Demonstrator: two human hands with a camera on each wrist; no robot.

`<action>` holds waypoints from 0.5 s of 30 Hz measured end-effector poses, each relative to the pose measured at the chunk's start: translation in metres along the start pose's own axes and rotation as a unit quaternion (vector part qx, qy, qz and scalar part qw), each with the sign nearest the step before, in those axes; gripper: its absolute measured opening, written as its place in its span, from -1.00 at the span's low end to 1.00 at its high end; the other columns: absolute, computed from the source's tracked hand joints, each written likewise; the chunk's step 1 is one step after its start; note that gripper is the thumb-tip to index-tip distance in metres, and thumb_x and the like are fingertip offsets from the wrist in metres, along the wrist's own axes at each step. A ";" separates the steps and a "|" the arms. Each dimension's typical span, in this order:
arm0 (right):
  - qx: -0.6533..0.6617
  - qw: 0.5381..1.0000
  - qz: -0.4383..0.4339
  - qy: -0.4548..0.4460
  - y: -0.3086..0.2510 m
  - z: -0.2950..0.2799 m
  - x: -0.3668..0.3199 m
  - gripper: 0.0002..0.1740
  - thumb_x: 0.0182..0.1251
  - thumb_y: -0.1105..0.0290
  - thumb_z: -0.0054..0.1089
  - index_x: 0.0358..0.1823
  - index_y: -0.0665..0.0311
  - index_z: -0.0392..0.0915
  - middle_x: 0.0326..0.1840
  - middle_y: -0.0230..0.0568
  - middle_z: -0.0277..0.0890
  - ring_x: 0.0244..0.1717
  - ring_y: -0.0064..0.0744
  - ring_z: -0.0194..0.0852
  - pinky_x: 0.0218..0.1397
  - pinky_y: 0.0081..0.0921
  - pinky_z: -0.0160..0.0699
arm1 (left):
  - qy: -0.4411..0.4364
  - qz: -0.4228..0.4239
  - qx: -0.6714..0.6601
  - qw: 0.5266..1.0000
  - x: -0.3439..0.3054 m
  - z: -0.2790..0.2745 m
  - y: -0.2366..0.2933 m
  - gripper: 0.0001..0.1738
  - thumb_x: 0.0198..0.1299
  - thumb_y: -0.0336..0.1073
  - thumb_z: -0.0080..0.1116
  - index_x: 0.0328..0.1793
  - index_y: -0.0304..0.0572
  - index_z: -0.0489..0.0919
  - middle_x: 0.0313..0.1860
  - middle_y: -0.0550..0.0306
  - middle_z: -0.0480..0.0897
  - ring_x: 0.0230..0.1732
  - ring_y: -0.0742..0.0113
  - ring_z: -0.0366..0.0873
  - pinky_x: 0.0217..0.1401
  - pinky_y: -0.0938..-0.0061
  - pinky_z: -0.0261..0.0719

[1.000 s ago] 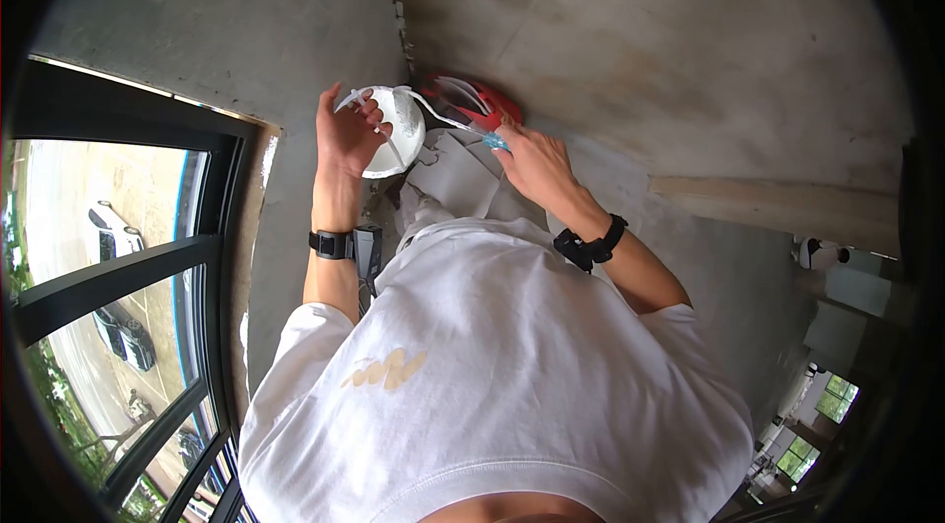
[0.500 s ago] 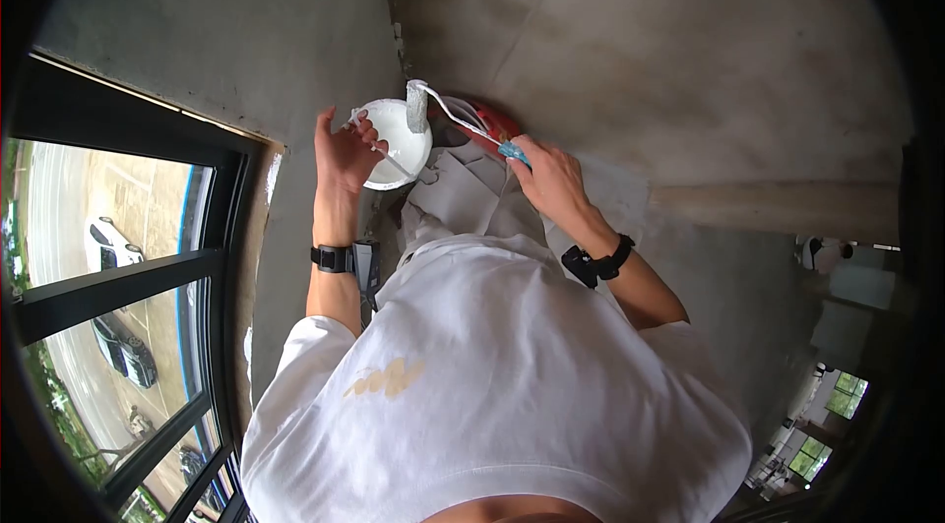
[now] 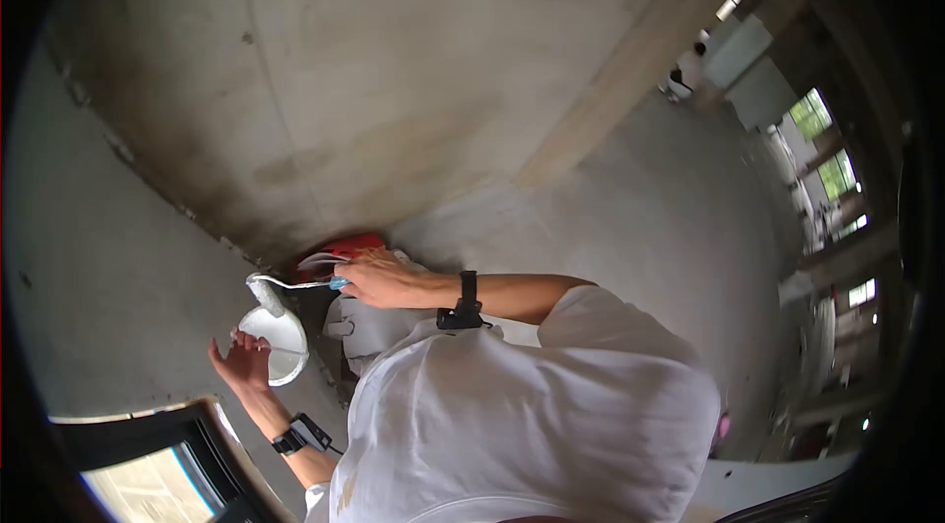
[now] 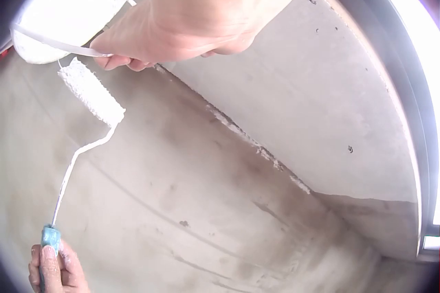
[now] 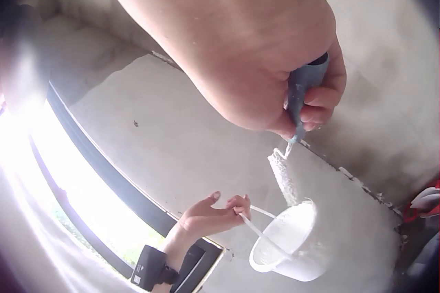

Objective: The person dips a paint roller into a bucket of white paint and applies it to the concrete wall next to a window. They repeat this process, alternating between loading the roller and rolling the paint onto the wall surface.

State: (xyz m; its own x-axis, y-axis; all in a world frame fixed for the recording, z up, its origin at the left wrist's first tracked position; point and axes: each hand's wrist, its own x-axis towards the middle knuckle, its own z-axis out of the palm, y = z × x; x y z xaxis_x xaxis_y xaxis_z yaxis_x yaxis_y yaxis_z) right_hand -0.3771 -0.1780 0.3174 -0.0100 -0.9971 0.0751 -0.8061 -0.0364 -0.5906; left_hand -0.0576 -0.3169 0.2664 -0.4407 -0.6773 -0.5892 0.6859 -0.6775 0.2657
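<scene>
Because the head view looks down over the body, a white shirt (image 3: 536, 405) lies nearest, between 5 and 6 o'clock. Beyond it, at 8 o'clock, the right grip (image 3: 382, 279) is closed around the blue handle (image 4: 50, 237) of a small roller (image 4: 93, 95); holding it by that end leaves the fingers well apart from the white-coated sleeve (image 3: 266, 295). Tilted between 8 and 9 o'clock, the sleeve stands at the rim of a white bucket (image 5: 302, 265), probably so that drips fall inside; whether the two touch, I cannot tell. Also at 8 o'clock, the left grip (image 3: 242, 362) has its fingers curled around the bucket's bail (image 5: 265, 234), thumb held clear of it, which seems to let the bucket hang with its mouth within the roller's reach. Farther off, a red object (image 3: 366, 243) lies at 9 o'clock near the foot of the wall (image 3: 374, 51), partly hidden by the right grip, so its form is unclear. Farthest away, another person (image 3: 689, 70) shows at 2 o'clock, with bright windows (image 3: 812, 116) between 2 and 3.
</scene>
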 end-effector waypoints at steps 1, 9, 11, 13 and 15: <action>0.001 1.000 0.013 -0.013 0.002 0.004 -0.003 -0.80 0.30 0.32 0.26 -0.29 0.32 0.52 -0.44 0.07 0.57 -0.29 0.18 0.59 -0.22 0.09 0.40 | 0.021 0.008 -0.010 1.000 -0.002 0.002 -0.002 -0.48 0.25 0.20 0.10 -0.16 -0.17 0.53 -0.43 0.29 0.42 -0.38 0.41 0.29 -0.18 0.37 0.23; 0.024 0.995 0.071 -0.065 0.000 0.007 -0.017 -0.82 0.34 0.36 0.24 -0.16 0.30 0.52 -0.17 0.11 0.56 -0.11 0.19 0.55 -0.02 0.10 0.43 | -0.002 0.018 -0.012 1.000 -0.003 0.008 -0.006 -0.49 0.25 0.18 0.09 -0.17 -0.18 0.52 -0.45 0.28 0.41 -0.40 0.42 0.28 -0.17 0.37 0.22; 0.024 0.993 0.080 -0.079 -0.001 0.007 -0.018 -0.82 0.34 0.36 0.24 -0.15 0.31 0.52 -0.13 0.10 0.55 -0.09 0.18 0.56 -0.01 0.10 0.44 | -0.004 0.019 -0.013 1.000 -0.005 0.011 -0.008 -0.50 0.25 0.17 0.09 -0.18 -0.18 0.51 -0.46 0.28 0.41 -0.40 0.43 0.28 -0.18 0.37 0.23; 0.053 0.992 0.093 -0.067 -0.006 0.002 -0.018 -0.81 0.35 0.36 0.24 -0.14 0.33 0.52 -0.17 0.09 0.57 -0.08 0.17 0.56 -0.05 0.05 0.45 | -0.004 0.025 -0.017 1.000 -0.008 0.009 -0.007 -0.51 0.25 0.17 0.10 -0.19 -0.17 0.51 -0.47 0.28 0.40 -0.41 0.43 0.28 -0.18 0.38 0.23; 0.074 0.989 0.102 -0.074 -0.010 -0.004 -0.013 -0.79 0.36 0.35 0.23 -0.12 0.33 0.52 -0.19 0.09 0.57 -0.09 0.16 0.56 -0.07 0.02 0.45 | -0.025 0.019 -0.026 0.999 -0.006 0.006 -0.007 -0.52 0.24 0.15 0.11 -0.19 -0.18 0.51 -0.48 0.28 0.40 -0.42 0.43 0.28 -0.19 0.39 0.23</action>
State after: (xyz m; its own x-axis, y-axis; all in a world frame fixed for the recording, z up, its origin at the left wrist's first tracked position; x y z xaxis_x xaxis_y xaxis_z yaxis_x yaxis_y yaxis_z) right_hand -0.3715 -0.1642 0.3259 -0.0685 -0.9830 -0.1704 -0.7008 0.1690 -0.6930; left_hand -0.0633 -0.3097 0.2725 -0.4420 -0.7166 -0.5396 0.7314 -0.6361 0.2457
